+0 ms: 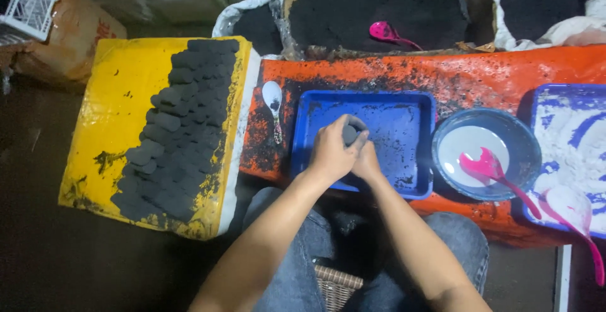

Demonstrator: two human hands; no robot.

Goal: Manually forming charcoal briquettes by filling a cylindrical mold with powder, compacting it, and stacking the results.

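Note:
Both my hands meet over the left part of a blue tray [404, 113] dusted with black powder. My left hand [331, 151] is cupped on top of a dark round lump [350, 133], which shows between the fingers. My right hand [367, 160] sits under and beside it, pressed against the left hand. How much of the lump lies in the right hand is hidden. To the left, a yellow board [113, 104] carries several rows of dark pressed pieces [183, 129].
A metal spoon [273, 100] lies on the orange table [480, 72] left of the tray. A blue bowl [524, 138] with white liquid and a pink spoon [492, 167] stands right. A second blue tray [543, 107] holds white powder. Sacks of black powder [353, 6] stand behind.

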